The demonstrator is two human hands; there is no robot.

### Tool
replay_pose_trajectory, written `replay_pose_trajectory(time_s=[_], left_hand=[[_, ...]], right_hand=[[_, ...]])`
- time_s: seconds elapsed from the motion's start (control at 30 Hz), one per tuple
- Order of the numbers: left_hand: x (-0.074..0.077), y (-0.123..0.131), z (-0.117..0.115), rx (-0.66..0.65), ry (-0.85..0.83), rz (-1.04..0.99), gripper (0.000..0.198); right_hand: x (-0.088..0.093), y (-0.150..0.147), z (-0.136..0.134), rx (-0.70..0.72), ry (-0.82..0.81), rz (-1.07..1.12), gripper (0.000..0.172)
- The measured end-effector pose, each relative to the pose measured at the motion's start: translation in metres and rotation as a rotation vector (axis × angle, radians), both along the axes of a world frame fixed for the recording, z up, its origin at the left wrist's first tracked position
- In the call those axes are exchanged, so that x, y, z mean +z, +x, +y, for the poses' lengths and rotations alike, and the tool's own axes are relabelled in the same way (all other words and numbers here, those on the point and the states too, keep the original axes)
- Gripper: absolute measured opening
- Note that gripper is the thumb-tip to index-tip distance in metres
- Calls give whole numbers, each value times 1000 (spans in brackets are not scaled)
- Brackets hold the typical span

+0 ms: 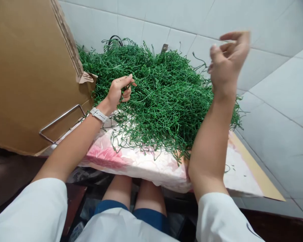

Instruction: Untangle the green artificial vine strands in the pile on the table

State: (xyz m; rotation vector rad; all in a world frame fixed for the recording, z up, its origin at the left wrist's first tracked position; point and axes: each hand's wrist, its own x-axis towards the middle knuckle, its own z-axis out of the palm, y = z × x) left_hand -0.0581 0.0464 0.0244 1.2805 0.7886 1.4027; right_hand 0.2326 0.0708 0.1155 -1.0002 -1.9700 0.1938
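A big tangled heap of thin green stems (164, 97) with small knobbed ends, resembling artificial plant stems, lies against the wall on a flower-patterned cloth (141, 164). At the heap's left front, my left hand (120, 89) is closed in a pinch around a few green stems (125, 88). A white watch band (99, 115) circles that wrist. My right hand (229, 58) is raised above the heap's right side, slightly blurred. Its fingers are bent, with the thumb apart from the index finger and nothing visible between them. One loose stem (200, 59) sticks up beside it.
A large cardboard box (27, 77) stands at the left, with a metal wire handle (62, 119) by its base. White tiles (156, 16) form the wall behind. Small green bits (233, 168) lie on the cloth at right, near a cardboard edge (262, 174).
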Motion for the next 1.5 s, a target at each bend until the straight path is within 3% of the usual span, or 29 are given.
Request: replay_pose_trajectory(time_s=[0.13, 0.27, 0.37, 0.5, 0.6, 0.77, 0.83, 0.93, 1.1, 1.3, 1.4, 1.5], left_hand=[[-3, 3, -1, -36, -4, 7, 22], [-5, 2, 0, -31, 6, -2, 20], [-4, 2, -1, -54, 15, -1, 28], [-1, 3, -4, -59, -3, 20, 39], [-3, 4, -4, -63, 1, 26, 37], [-7, 7, -5, -62, 40, 11, 28], [-8, 9, -6, -58, 25, 3, 27], [-8, 11, -7, -52, -7, -16, 24], [-7, 8, -4, -52, 20, -60, 16], [2, 13, -12, 29, -8, -47, 11], [1, 15, -14, 28, 8, -20, 11], [-2, 14, -13, 10, 6, 0, 16]], right_hand=[[-11, -17, 11, -33, -17, 7, 38], [-21, -18, 21, -56, -130, -122, 21], [-18, -17, 18, -155, -203, -272, 12], [-10, -24, 8, -286, -106, -332, 9], [-9, -36, 5, -121, -64, -246, 23], [-22, -67, 7, 351, -271, -145, 46], [-29, -81, 7, 440, -280, -113, 49], [-38, -100, 7, 460, -227, -17, 54], [-43, -116, 8, 365, -181, 134, 67], [-50, -120, 16, 245, -136, 197, 70], [-51, -111, 27, 69, 12, 201, 63], [-42, -75, 38, -240, 167, 291, 50]])
